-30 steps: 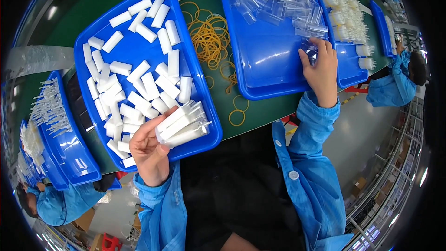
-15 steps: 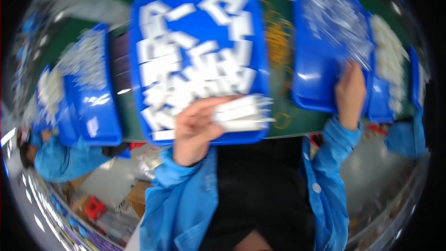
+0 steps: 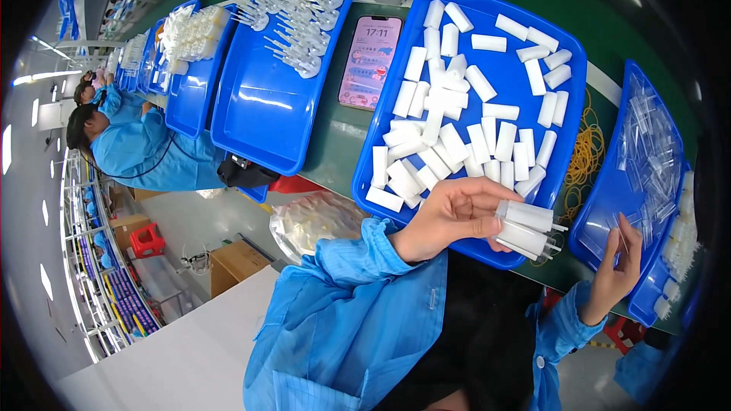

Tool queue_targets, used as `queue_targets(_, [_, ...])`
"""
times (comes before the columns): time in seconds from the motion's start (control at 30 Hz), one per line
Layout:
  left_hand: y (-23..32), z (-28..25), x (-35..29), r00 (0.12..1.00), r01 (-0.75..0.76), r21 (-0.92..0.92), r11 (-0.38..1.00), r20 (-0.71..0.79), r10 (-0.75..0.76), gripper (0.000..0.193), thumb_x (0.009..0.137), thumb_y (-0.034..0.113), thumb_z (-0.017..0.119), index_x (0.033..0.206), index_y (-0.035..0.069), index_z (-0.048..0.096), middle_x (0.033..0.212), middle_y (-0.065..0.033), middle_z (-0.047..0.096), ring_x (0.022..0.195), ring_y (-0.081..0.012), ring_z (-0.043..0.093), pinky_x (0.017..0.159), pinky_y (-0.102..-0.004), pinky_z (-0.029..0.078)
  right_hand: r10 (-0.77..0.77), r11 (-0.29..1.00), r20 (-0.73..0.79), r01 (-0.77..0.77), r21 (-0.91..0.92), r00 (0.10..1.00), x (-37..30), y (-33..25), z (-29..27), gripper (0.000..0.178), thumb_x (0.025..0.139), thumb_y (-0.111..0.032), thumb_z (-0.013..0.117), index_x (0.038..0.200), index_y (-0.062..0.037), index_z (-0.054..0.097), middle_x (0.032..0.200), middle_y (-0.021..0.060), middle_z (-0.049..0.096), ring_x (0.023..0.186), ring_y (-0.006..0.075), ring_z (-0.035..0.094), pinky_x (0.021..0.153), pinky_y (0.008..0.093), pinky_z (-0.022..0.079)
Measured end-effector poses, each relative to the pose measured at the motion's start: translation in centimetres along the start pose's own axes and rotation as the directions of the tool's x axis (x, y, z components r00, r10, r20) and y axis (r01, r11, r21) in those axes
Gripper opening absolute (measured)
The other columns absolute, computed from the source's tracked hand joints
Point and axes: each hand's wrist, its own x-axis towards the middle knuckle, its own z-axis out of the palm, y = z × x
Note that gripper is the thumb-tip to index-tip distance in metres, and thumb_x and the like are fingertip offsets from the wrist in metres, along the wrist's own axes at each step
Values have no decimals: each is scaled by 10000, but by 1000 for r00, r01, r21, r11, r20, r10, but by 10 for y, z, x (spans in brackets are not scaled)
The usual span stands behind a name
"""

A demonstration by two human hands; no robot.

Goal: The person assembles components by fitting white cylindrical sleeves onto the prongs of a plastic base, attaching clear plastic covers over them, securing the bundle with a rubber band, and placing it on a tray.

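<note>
My left hand [image 3: 455, 217] is closed around a small bundle of white cylinders [image 3: 525, 228] in clear sleeves, with thin white stems sticking out to the right. It is over the front edge of a blue tray [image 3: 365, 137] strewn with short white cylinders [image 3: 451, 144]. At the near edge of the right-hand blue tray [image 3: 590, 232], my right hand [image 3: 615, 270] has thumb and forefinger at a thin clear piece, seemingly a plastic tube [image 3: 623, 236]. Many similar clear tubes [image 3: 647, 152] lie loose in that tray.
Yellow rubber bands [image 3: 585, 148] lie between the two trays. Left of the cylinders is a phone [image 3: 370, 61] with a pink screen, then a blue tray [image 3: 259, 114] of white stemmed parts [image 3: 297, 27]. Co-workers in blue [image 3: 152, 148] sit farther left.
My view has swung toward the left, bringing the phone and co-workers into clearer sight. My right hand has drawn back toward the near edge of its tray; the left still grips its bundle.
</note>
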Motion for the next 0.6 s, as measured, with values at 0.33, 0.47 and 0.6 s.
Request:
queue_targets(0.33, [1, 3, -1, 999, 17, 0, 1000, 34, -17, 331, 817, 40, 570, 1130, -39, 497, 1013, -166, 605, 714, -165, 628, 524, -211, 486, -208, 925, -118, 235, 300, 971, -23, 7, 9, 177, 837, -108, 559, 959, 20, 552, 802, 49, 546, 583, 57, 424, 546, 152, 302])
queue_targets(0.47, [-2, 3, 0, 999, -33, 24, 999, 22, 32, 360, 796, -19, 568, 1145, -40, 481, 1091, -182, 568, 832, -181, 612, 570, -220, 488, 28, 908, 35, -40, 417, 999, -22, -26, 15, 163, 859, -91, 499, 959, 27, 552, 861, 56, 526, 654, 65, 414, 573, 171, 308])
queue_targets(0.6, [-4, 3, 2, 987, -161, 72, 984, 1, 162, 402, 756, -62, 593, 1139, -50, 472, 1221, -264, 451, 982, -260, 573, 677, -291, 534, -153, 807, 235, -16, 590, 960, -8, -35, 17, 156, 851, -32, 463, 958, 38, 552, 846, 87, 528, 705, 106, 437, 635, 208, 333])
